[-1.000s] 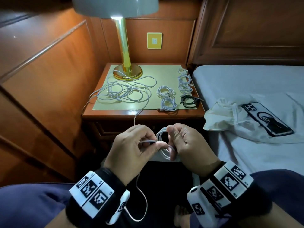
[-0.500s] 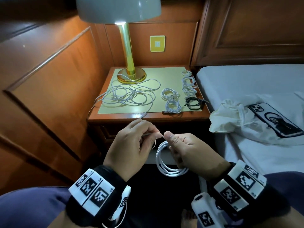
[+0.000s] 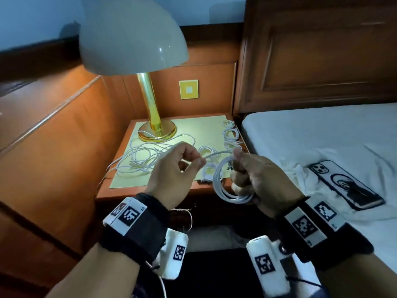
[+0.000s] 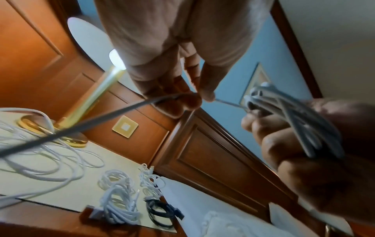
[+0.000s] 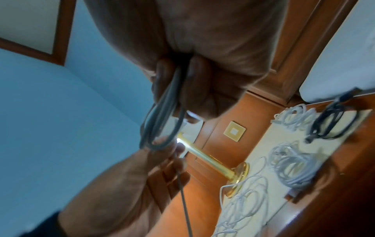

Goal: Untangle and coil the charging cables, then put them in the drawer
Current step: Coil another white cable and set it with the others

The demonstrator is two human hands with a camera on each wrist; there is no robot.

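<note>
My right hand (image 3: 242, 168) grips a coil of white cable (image 3: 221, 186) in the air in front of the nightstand (image 3: 120, 186). My left hand (image 3: 193, 162) pinches the free strand of that white cable (image 4: 229, 103) a short way left of the coil (image 4: 292, 115). The wrist views show the same pinch (image 4: 199, 97) and the loops held between my right fingers (image 5: 166, 99). A loose tangle of white cables (image 3: 146, 158) lies on the yellow mat (image 3: 204, 130). Small coiled white cables (image 4: 117, 206) and one black coil (image 4: 160, 210) lie at its right. No drawer shows.
A brass lamp (image 3: 154, 125) with a pale dome shade stands at the back of the nightstand. A bed (image 3: 322, 134) runs along the right, with a phone (image 3: 343, 186) on a white cloth (image 3: 298, 175). Wood panelling (image 3: 53, 147) closes the left side.
Both hands have risen from below the nightstand edge to in front of its top. The coil now hangs from my right hand, and the left hand has drawn the free strand out leftward.
</note>
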